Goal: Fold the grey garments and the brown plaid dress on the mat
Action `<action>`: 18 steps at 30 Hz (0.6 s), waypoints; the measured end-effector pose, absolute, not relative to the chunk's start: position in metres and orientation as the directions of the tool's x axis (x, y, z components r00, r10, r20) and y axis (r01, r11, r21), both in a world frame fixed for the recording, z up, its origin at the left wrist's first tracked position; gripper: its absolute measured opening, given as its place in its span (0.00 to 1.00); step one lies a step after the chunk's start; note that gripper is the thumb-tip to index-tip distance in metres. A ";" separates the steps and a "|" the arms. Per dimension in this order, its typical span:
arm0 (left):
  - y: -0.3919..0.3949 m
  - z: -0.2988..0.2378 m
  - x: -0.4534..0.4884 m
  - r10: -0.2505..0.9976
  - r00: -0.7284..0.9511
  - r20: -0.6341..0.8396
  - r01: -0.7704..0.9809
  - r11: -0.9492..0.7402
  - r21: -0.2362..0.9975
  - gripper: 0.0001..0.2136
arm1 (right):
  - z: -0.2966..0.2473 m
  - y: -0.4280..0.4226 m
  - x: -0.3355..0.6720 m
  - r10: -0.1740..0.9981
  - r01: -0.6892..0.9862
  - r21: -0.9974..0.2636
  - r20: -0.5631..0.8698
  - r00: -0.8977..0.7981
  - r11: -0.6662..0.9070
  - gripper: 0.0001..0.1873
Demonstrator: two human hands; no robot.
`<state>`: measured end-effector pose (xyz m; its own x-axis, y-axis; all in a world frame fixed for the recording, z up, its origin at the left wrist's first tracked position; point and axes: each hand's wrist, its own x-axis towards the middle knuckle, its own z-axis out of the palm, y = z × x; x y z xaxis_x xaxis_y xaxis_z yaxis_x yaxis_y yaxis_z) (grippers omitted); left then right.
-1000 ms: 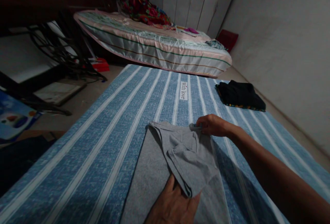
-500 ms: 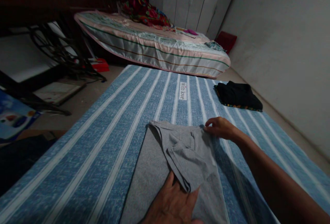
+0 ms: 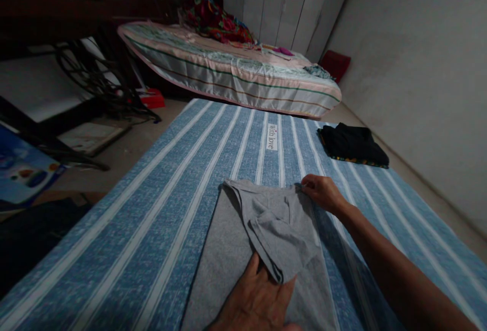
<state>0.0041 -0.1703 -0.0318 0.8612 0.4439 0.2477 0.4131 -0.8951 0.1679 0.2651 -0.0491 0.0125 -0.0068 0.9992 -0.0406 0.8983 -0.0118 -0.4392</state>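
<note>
A grey T-shirt lies folded lengthwise in front of me, one sleeve turned in over its body. My left hand rests flat on the cloth with fingers apart, the fingertips at the sleeve's hem; the wrist is cut off by the lower edge of the view. At the far right corner of the shirt, my right hand pinches the fabric between thumb and fingers. Under the shirt spreads a blue bedsheet with white stripes.
Folded dark clothes sit at the sheet's right side, near the wall. Beyond the sheet stands a bed with a red floral blanket. A treadle stand is on the left, with a red box beside it.
The fingers of my right hand have drawn closer together on the shirt's corner. My left hand stays in place on the cloth. The view has shifted slightly.
</note>
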 end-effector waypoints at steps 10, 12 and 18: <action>-0.175 -0.026 0.004 0.464 0.867 0.181 0.420 -0.876 0.235 0.30 | 0.063 -0.144 0.196 0.867 0.716 -0.582 -0.037 -0.498 0.386 0.16; -0.178 -0.025 0.004 0.464 0.862 0.204 0.411 -0.876 0.253 0.26 | 0.068 -0.158 0.179 0.844 0.764 -0.507 -0.123 -0.521 0.398 0.16; -0.179 -0.025 0.008 0.516 0.826 0.227 0.447 -0.845 0.293 0.26 | 0.055 -0.155 0.145 0.906 0.952 -0.145 -0.296 -0.302 0.270 0.12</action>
